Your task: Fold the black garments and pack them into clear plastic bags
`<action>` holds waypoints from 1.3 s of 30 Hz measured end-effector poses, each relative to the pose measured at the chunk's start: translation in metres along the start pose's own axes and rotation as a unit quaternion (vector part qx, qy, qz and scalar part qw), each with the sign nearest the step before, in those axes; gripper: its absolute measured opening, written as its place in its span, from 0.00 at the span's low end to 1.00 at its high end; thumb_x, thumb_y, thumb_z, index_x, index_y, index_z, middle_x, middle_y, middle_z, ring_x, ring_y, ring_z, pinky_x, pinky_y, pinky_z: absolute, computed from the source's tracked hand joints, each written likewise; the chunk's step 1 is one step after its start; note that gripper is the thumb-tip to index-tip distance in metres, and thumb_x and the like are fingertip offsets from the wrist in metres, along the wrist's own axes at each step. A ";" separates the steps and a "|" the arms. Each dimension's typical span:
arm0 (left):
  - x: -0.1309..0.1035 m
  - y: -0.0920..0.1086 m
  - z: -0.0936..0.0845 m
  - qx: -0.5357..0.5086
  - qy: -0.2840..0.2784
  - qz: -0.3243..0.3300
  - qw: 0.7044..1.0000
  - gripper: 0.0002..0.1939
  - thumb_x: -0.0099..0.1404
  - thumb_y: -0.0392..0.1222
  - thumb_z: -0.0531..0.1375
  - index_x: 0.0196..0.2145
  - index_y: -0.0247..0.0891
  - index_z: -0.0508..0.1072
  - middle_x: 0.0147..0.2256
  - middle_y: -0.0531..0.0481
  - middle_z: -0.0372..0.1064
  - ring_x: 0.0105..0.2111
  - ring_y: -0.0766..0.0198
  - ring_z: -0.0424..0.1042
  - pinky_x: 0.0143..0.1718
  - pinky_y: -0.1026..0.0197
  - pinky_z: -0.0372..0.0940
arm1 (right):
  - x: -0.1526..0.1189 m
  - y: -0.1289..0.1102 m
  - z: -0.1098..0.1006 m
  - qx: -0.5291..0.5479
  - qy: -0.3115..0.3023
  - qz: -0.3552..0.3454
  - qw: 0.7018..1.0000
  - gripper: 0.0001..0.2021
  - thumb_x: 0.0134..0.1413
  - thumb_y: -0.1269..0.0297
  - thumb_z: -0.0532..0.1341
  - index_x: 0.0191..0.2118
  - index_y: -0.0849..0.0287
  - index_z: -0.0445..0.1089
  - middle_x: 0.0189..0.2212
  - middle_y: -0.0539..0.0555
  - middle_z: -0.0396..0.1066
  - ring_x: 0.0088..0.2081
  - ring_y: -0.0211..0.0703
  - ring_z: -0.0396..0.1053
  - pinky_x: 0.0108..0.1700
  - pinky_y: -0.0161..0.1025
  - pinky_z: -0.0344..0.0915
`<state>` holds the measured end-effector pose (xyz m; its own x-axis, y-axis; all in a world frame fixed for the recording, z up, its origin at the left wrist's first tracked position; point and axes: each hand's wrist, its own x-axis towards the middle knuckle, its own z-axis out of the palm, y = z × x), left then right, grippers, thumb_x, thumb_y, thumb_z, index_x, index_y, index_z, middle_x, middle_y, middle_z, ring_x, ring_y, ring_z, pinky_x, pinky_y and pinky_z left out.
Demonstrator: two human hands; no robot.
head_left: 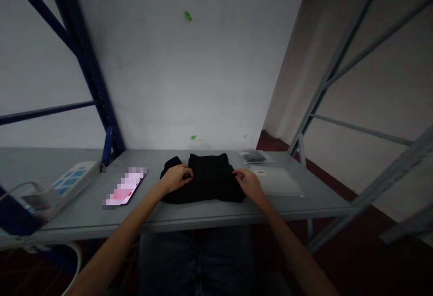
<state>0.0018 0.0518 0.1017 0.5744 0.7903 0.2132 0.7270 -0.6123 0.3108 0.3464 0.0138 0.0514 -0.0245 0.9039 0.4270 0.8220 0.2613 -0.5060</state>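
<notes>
A black folded garment [206,179] lies on the grey table [209,215] in front of me. My left hand [176,176] rests on its left side, fingers pinching the cloth near the upper left fold. My right hand [249,182] sits at the garment's right edge, fingertips gripping the fabric there. Both forearms reach in from the bottom of the view.
A phone with a lit screen [124,187] lies left of the garment. A white power strip [69,179] with a cable sits at the far left. Clear plastic bags [279,181] lie to the right, a small packet [253,156] behind them. Blue and grey shelf frames stand at both sides.
</notes>
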 end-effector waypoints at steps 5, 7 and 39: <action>0.035 -0.016 -0.003 -0.040 0.108 -0.086 0.990 0.10 0.66 0.48 0.59 0.40 0.44 0.78 0.30 0.50 0.76 0.32 0.57 0.75 0.37 0.59 0.65 | 0.049 -0.007 0.001 0.048 0.053 0.068 0.995 0.14 0.59 0.67 0.57 0.46 0.55 0.78 0.41 0.53 0.78 0.38 0.43 0.75 0.48 0.40 0.69; 0.055 -0.021 -0.003 -0.049 0.138 -0.124 0.981 0.12 0.69 0.48 0.56 0.43 0.41 0.76 0.29 0.50 0.77 0.29 0.60 0.75 0.36 0.60 0.65 | 0.076 -0.015 0.003 0.056 0.071 0.104 0.991 0.15 0.61 0.67 0.56 0.48 0.56 0.77 0.42 0.54 0.79 0.39 0.43 0.76 0.49 0.39 0.68; 0.051 -0.072 0.077 -0.017 0.063 -0.043 0.997 0.32 0.72 0.62 0.48 0.66 0.43 0.65 0.70 0.42 0.55 0.71 0.46 0.51 0.69 0.33 0.45 | 0.057 -0.043 0.095 -0.160 -0.106 0.024 0.981 0.42 0.65 0.34 0.49 0.74 0.59 0.49 0.74 0.65 0.41 0.75 0.58 0.36 0.72 0.57 0.33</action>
<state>0.0077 0.1350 0.0188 0.4571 0.8381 0.2976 0.7572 -0.5423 0.3641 0.2556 0.0862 0.0259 -0.0711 0.9718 0.2249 0.9610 0.1271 -0.2455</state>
